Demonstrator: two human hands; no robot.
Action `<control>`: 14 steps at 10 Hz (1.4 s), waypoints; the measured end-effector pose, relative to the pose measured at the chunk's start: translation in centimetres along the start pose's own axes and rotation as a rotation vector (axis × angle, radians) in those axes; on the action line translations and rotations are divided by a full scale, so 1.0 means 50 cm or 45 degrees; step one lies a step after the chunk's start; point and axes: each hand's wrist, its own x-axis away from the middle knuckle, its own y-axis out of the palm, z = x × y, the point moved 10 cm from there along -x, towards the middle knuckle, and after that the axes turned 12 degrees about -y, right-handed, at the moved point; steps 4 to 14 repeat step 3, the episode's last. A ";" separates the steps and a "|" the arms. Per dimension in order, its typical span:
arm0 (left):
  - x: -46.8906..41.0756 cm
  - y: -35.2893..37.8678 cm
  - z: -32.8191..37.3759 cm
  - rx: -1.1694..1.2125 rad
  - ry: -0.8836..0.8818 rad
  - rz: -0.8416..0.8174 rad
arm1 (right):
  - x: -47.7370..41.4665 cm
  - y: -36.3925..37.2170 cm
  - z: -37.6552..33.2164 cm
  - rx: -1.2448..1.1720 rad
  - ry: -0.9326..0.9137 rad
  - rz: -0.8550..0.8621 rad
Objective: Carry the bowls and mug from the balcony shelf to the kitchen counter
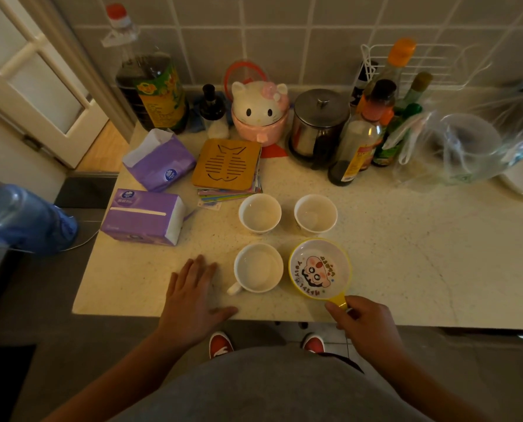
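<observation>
On the speckled kitchen counter (391,254) stand two white bowls side by side, one at left (259,213) and one at right (315,213). In front of them sits a white mug (258,267) with its handle pointing toward the front left. Beside the mug on the right is a yellow-rimmed bowl (319,268) with a cartoon face inside and a yellow handle. My right hand (362,322) pinches that handle at the counter's front edge. My left hand (193,295) lies flat on the counter left of the mug, fingers spread, holding nothing.
Two purple tissue packs (146,216) lie at the left. A wooden fish trivet (227,164) rests on a stack of cards behind the bowls. Along the tiled wall stand a large oil bottle (150,86), a cat-shaped pot (260,112), a steel canister (318,123), sauce bottles (360,141) and plastic bags (455,147).
</observation>
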 end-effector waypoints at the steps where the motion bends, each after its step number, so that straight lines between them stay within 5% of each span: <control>1: -0.003 0.008 -0.002 -0.021 -0.010 -0.002 | 0.000 -0.001 -0.002 -0.015 -0.008 0.016; 14: 0.017 -0.011 0.006 0.082 -0.008 0.023 | 0.004 -0.021 -0.015 0.070 -0.013 0.055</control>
